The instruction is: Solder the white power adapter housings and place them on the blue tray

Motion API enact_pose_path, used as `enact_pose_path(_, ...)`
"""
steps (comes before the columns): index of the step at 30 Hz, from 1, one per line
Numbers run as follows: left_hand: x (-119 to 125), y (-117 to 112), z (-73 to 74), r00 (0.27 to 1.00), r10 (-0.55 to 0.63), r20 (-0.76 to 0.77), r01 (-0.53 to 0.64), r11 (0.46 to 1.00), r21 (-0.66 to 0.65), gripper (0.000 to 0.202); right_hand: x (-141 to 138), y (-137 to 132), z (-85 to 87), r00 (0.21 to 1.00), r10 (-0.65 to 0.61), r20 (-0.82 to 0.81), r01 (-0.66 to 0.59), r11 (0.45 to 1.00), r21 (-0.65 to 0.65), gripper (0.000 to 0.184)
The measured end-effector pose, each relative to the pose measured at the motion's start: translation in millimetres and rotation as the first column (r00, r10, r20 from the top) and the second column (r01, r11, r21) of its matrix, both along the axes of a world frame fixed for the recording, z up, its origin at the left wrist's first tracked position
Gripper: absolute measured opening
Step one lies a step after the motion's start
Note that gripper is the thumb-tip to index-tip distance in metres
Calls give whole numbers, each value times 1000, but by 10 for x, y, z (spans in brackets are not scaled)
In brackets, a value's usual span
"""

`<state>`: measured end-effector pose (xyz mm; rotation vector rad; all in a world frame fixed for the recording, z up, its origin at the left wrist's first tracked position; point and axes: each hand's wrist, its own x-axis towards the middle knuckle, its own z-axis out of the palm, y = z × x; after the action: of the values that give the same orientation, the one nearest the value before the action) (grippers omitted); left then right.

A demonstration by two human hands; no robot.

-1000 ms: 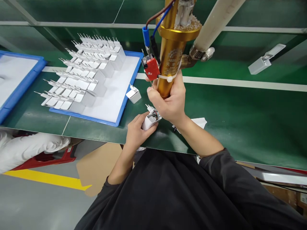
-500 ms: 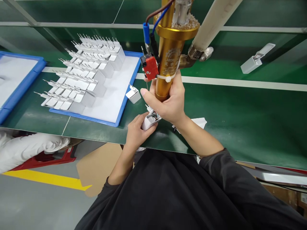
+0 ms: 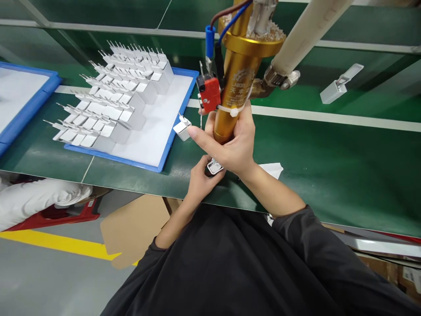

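My right hand is wrapped round a gold cylindrical tool, with the thumb stretched out to the left. A red microswitch with blue and brown wires is strapped to the tool's side. Under the tool, my left hand grips a white plug charger housing at the bench's near edge. Its open end faces up, and my right hand hides part of it. Another white charger with pins up stands just beyond my right thumb, beside the tray's edge.
Rows of white chargers stand pins-up on a blue-rimmed tray. A second blue-rimmed tray is at far left. A hose joins the tool. An opened white charger lies back right; white paper lies by my right forearm.
My left hand has moved right with the charger housing, further under my right hand. The housing's inner parts and pins, visible before, are now mostly hidden. My right hand keeps its grip.
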<state>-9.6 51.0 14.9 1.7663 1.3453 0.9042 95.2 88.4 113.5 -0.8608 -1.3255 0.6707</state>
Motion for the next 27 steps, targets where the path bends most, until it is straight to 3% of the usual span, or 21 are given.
enact_pose_path(5,135,-32,-29,993,41,107,-43,999,17,34,-10,23,-55,1000,-16,-13,17,993,117,29)
enact_pose_path(15,205,-46,-78,971,72,227,-75,997,6,36,21,39,-113,998,-21,51,16,996,93,28)
enact_pose_path(23,224,-53,-56,975,75,209,-75,997,-8,36,34,-17,-19,999,40,-32,-38,997,66,35)
enact_pose_path(27,141,-16,-33,995,62,82,-66,997,44,34,51,18,-35,992,100,-76,-96,994,54,38)
